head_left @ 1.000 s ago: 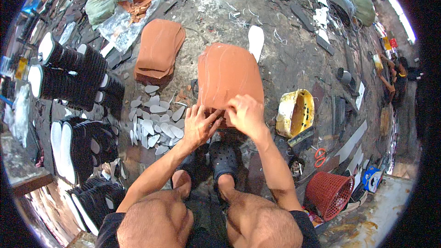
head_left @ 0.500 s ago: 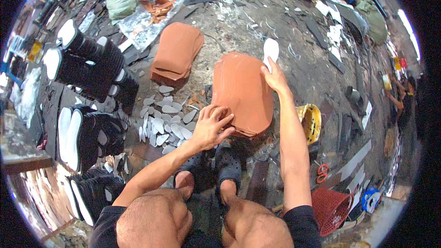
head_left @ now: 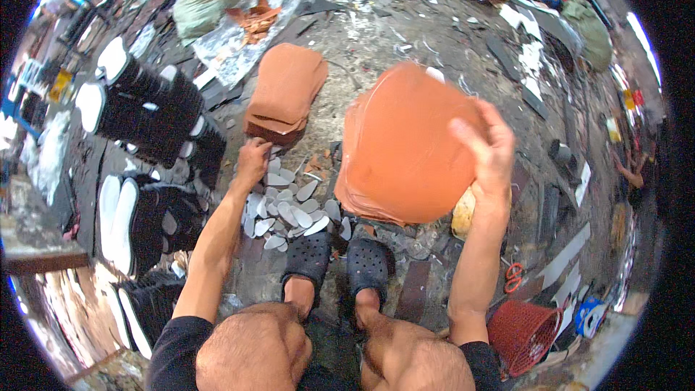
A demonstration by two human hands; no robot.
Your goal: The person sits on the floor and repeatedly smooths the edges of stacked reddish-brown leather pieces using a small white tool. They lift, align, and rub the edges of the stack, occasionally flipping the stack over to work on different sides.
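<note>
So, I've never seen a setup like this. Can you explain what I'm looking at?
There's no machine here: these are a person's bare hands. The view comes from a fisheye camera worn on the head, looking down, so straight edges bend near the rim. The right hand grips the edge of the large orange-brown sheets; how many it holds is unclear. The left hand is at the near end of a smaller orange-brown stack; I can't tell whether it grips anything. On the floor lie loose grey pieces, with a red basket at the lower right.
</note>
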